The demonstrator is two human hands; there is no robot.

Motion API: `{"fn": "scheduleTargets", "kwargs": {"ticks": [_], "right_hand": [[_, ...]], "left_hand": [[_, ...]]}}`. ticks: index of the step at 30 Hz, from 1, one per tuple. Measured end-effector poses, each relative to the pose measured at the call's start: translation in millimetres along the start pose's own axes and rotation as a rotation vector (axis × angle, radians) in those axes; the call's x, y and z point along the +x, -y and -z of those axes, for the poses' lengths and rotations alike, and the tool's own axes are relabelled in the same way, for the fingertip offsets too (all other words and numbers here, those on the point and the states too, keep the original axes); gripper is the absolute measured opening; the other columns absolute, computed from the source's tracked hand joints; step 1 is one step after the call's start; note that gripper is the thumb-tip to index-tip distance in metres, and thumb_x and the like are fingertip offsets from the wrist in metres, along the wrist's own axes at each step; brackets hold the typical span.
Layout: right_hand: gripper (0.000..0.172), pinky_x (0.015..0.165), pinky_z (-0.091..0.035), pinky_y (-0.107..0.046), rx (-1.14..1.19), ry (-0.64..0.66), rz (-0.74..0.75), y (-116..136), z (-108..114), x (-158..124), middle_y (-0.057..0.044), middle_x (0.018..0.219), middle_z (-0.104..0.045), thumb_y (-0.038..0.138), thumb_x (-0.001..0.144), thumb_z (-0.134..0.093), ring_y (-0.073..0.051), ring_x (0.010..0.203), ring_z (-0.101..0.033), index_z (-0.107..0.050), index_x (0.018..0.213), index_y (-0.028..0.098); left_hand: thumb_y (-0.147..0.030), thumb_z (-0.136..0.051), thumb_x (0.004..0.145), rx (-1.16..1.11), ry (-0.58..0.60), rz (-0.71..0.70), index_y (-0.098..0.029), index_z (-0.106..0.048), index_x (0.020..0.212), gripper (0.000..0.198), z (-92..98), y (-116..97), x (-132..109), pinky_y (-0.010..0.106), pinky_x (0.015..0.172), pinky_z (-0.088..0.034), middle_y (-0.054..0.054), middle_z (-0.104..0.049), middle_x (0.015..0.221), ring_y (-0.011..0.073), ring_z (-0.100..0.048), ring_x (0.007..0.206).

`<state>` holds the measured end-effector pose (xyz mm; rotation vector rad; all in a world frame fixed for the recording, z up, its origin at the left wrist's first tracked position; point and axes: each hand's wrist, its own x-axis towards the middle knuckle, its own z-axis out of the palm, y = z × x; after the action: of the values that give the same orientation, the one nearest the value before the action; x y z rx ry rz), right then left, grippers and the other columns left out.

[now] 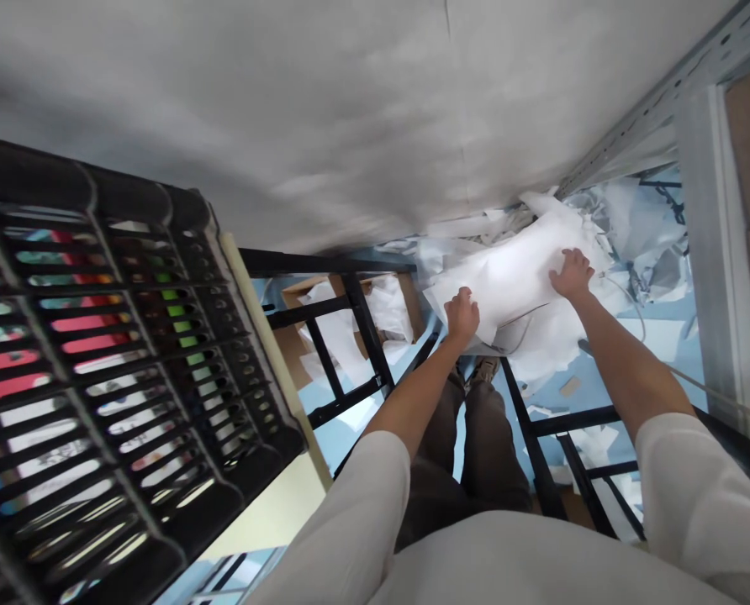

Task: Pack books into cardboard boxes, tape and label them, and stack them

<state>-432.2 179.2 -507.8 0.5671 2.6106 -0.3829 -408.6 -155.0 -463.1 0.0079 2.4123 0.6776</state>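
Observation:
A large white sheet (517, 265), thin like paper or soft plastic, lies bunched up in front of my legs, over a pile of similar sheets. At its near left edge, my left hand (462, 316) has curled fingers that look closed on the material. My right hand (572, 274) rests on the sheet's right part, thumb and fingers spread apart. A thin cord (517, 323) runs beneath the sheet's near edge. What lies under the sheet is hidden.
To the left stands a black plastic crate (116, 370) with colourful packages inside. Black metal frames (366, 332) flank my legs. An open cardboard box (413, 304) holds white wrapping. Scraps litter the blue floor (561, 374). A grey wall (350, 109) rises ahead; a metal post (719, 252) stands right.

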Motion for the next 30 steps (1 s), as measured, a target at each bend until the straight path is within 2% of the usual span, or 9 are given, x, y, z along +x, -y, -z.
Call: {"fn": "scheduleTargets", "kwargs": {"ticks": [2, 5, 10, 14, 16, 19, 22, 25, 30], "right_hand": [[0.083, 0.120, -0.036, -0.072, -0.035, 0.018, 0.067, 18.4, 9.4, -9.5, -0.026, 0.177, -0.032, 0.048, 0.098, -0.057, -0.052, 0.151, -0.036, -0.034, 0.171, 0.017], [0.088, 0.122, -0.035, -0.068, -0.069, 0.075, 0.236, 55.0, 29.8, -27.8, -0.023, 0.182, -0.024, 0.039, 0.097, -0.058, -0.050, 0.154, -0.035, -0.026, 0.177, 0.020], [0.084, 0.124, -0.031, -0.068, -0.117, 0.122, 0.409, 92.6, 66.4, -59.4, -0.018, 0.185, -0.021, 0.028, 0.092, -0.066, -0.048, 0.159, -0.028, -0.044, 0.172, 0.023], [0.057, 0.122, -0.030, -0.071, -0.118, 0.114, 0.346, 83.2, 93.7, -84.2, -0.016, 0.176, -0.044, 0.028, 0.090, -0.066, -0.049, 0.157, -0.031, -0.073, 0.146, 0.026], [0.042, 0.120, -0.032, -0.069, -0.104, 0.122, 0.310, 75.3, 107.4, -97.7, -0.016, 0.168, -0.055, 0.028, 0.092, -0.062, -0.047, 0.154, -0.037, -0.082, 0.129, 0.024], [0.035, 0.121, -0.030, -0.066, -0.096, 0.140, 0.318, 70.0, 129.1, -119.0, -0.015, 0.152, -0.070, 0.026, 0.097, -0.054, -0.043, 0.154, -0.040, -0.083, 0.116, 0.023], [0.034, 0.124, -0.023, -0.066, -0.111, 0.128, 0.327, 71.7, 153.2, -139.7, -0.015, 0.130, -0.080, 0.025, 0.099, -0.050, -0.040, 0.152, -0.044, -0.081, 0.114, 0.024], [0.035, 0.125, -0.024, -0.063, -0.136, 0.118, 0.277, 73.8, 181.7, -159.0, -0.017, 0.116, -0.083, 0.026, 0.102, -0.048, -0.038, 0.136, -0.060, -0.080, 0.115, 0.021], [0.040, 0.113, -0.044, -0.047, -0.097, 0.127, 0.130, 69.8, 236.2, -198.8, -0.016, 0.116, -0.084, 0.033, 0.108, -0.047, -0.035, 0.118, -0.074, -0.078, 0.130, 0.019]], "left_hand": [[-0.016, -0.051, 0.107, -0.003, 0.018, -0.042, -0.021, -0.055, 0.151, 0.045, 6.8, -6.4, -3.9, 0.044, 0.119, -0.040, 0.013, -0.075, 0.133, 0.0291, -0.067, 0.131], [-0.017, -0.047, 0.109, 0.019, 0.057, -0.136, -0.024, -0.066, 0.142, 0.039, 19.6, -21.9, -17.6, 0.044, 0.119, -0.040, 0.012, -0.073, 0.137, 0.0296, -0.064, 0.136], [-0.017, -0.046, 0.109, 0.006, 0.152, -0.313, -0.026, -0.073, 0.128, 0.035, 42.1, -50.8, -58.5, 0.041, 0.119, -0.040, 0.009, -0.075, 0.133, 0.0260, -0.064, 0.132], [-0.018, -0.053, 0.106, -0.044, 0.139, -0.348, -0.025, -0.074, 0.123, 0.029, 55.5, -67.8, -95.8, 0.040, 0.120, -0.043, 0.008, -0.076, 0.131, 0.0259, -0.064, 0.133], [-0.020, -0.054, 0.107, -0.096, 0.084, -0.267, -0.025, -0.074, 0.121, 0.025, 61.1, -74.1, -110.4, 0.038, 0.118, -0.046, 0.008, -0.077, 0.129, 0.0250, -0.067, 0.130], [-0.024, -0.053, 0.109, -0.184, -0.016, -0.113, -0.026, -0.073, 0.119, 0.023, 71.5, -80.2, -123.0, 0.034, 0.113, -0.050, 0.005, -0.079, 0.124, 0.0226, -0.071, 0.123], [-0.027, -0.050, 0.112, -0.220, -0.085, 0.021, -0.027, -0.072, 0.122, 0.024, 89.3, -83.1, -126.9, 0.034, 0.108, -0.053, 0.004, -0.081, 0.118, 0.0229, -0.074, 0.114], [-0.028, -0.048, 0.112, -0.181, -0.139, 0.102, -0.028, -0.069, 0.127, 0.025, 114.8, -86.2, -129.6, 0.037, 0.108, -0.053, 0.005, -0.082, 0.116, 0.0254, -0.074, 0.116], [-0.024, -0.054, 0.110, -0.038, -0.135, -0.022, -0.026, -0.071, 0.125, 0.023, 159.9, -102.5, -144.7, 0.042, 0.115, -0.047, 0.010, -0.081, 0.121, 0.0300, -0.072, 0.127]]}}
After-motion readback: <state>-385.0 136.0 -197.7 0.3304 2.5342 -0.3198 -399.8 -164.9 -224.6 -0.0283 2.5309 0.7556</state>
